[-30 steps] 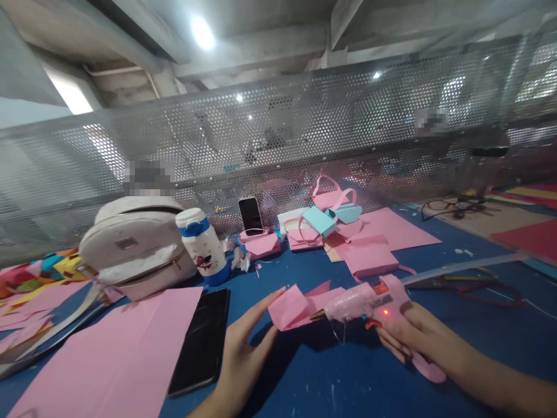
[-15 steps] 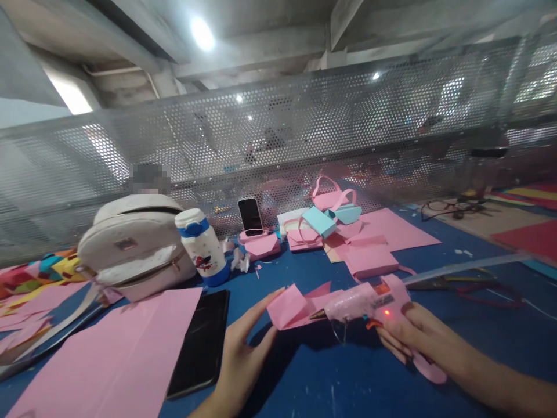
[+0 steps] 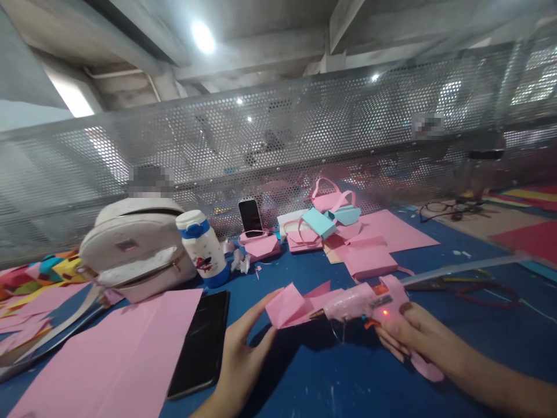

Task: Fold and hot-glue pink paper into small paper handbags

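My right hand (image 3: 415, 339) is closed around the grip of a pink glue gun (image 3: 363, 302), whose red light is on and whose metal tip points left at a folded pink paper piece (image 3: 289, 306). A clear glue stick (image 3: 461, 267) juts out of the gun's back. My left hand (image 3: 243, 354) has its fingers stretched out, and the fingertips press against the left edge of the folded paper on the blue table (image 3: 331, 377).
A black phone (image 3: 201, 342) lies left of my left hand on a large pink sheet (image 3: 113, 360). Behind stand a white bag (image 3: 134, 247), a bottle (image 3: 203, 247), a propped phone (image 3: 251, 216), several paper bags (image 3: 331, 226) and a perforated metal screen (image 3: 282, 145). Scissors (image 3: 456, 284) lie at right.
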Available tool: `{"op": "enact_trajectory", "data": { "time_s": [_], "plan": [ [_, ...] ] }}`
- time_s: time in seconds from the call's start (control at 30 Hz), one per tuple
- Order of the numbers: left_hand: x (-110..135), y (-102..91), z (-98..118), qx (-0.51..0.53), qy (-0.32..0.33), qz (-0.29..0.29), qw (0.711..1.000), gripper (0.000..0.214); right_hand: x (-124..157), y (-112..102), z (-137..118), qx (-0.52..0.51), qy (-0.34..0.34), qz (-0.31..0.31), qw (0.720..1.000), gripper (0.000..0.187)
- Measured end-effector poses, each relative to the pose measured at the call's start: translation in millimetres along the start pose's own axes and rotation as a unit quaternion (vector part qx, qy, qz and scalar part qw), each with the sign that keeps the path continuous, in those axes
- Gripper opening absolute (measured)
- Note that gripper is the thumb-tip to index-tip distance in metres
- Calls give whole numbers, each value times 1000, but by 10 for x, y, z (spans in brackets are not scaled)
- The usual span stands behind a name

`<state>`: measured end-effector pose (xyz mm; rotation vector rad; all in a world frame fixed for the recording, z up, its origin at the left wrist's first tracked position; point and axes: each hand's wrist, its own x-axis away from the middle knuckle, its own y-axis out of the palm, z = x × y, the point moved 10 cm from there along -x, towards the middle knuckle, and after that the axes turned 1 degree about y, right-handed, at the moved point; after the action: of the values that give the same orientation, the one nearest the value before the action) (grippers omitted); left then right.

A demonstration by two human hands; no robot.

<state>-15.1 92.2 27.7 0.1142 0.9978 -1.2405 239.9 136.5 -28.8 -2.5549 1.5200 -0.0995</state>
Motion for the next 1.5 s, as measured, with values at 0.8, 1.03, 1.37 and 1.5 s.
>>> {"op": "enact_trajectory", "data": {
  "time_s": [0.8,1.03,1.37,1.5],
  "plan": [
    [-12,55,27,-8,2,-15,1000,34,-62,42,70,40,6,-3,999,56],
    [-21,69,8,-13,-19,-19,1000,32,-23,91,-72,74,-6,14,997,60],
    [-21,55,67,5,3,-16,1000,33,-7,157,-119,77,7,11,997,61],
    [-33,63,63,6,1,-14,1000,33,-11,155,-115,85,7,8,996,62]
  ]
}}
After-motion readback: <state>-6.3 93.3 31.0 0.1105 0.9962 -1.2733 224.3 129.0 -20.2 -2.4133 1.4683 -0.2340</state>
